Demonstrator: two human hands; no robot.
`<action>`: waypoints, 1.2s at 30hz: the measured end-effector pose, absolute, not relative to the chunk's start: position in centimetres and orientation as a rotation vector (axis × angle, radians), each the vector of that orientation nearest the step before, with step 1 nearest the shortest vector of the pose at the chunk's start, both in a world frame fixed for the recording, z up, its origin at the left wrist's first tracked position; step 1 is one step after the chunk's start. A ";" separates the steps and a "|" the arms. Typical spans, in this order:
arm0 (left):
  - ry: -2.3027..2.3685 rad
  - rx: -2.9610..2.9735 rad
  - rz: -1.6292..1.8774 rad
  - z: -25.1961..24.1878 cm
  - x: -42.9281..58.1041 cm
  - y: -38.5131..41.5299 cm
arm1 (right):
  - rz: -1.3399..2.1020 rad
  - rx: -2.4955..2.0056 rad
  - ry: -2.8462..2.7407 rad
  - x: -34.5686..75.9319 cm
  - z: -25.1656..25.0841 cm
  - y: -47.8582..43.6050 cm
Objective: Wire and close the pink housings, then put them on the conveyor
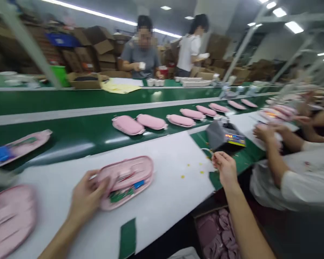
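Observation:
My left hand (88, 196) rests on the left end of an open pink shell (126, 180) lying on the white worktop (167, 169); its fingers curl over the shell's edge, gripping it. Inside the shell a green circuit board and a blue part show. My right hand (223, 166) hovers near the worktop's right edge, fingers bent together in a loose pinch; what they hold, if anything, is too small to make out. A grey device with a lit display (226, 136) stands just beyond it.
A green conveyor (70, 133) carries a row of closed pink shells (151, 122). More pink shells lie at the left (10, 219). A box of pink parts (218, 233) sits below the edge. A neighbour's arms (275, 151) work at the right; two people stand across the belt.

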State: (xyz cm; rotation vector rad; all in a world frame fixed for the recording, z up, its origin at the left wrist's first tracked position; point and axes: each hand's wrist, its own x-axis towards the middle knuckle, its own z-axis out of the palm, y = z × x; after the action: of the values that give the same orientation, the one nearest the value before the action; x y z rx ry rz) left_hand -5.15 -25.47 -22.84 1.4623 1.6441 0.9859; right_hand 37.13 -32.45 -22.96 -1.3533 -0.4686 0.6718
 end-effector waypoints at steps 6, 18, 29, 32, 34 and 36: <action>1.139 1.240 1.128 -23.7 -5.1 -26.6 | 0.747 -1.139 -1.774 21.8 -17.0 -28.0; 0.932 1.140 1.242 -25.1 -4.8 -27.6 | -0.147 -1.127 -2.793 11.9 -19.0 -23.8; 1.021 1.210 1.295 -26.2 -4.7 -28.1 | -0.137 -1.398 -2.477 11.9 -19.0 -23.1; 1.064 1.259 1.302 -26.2 -4.9 -28.3 | 0.139 -1.404 -2.401 13.8 -19.1 -22.3; 1.080 1.327 1.299 -26.0 -5.1 -28.4 | 0.345 -1.371 -2.394 15.0 -19.3 -22.1; 1.093 1.424 1.285 -25.7 -5.3 -28.5 | 0.374 -1.293 -2.352 15.7 -19.3 -22.4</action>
State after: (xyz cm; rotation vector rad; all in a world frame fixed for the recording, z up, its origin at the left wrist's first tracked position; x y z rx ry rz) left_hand -5.28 -28.46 -25.74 1.4243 1.0928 1.2853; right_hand 15.72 -22.44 -19.34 -1.2933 -2.3524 0.3740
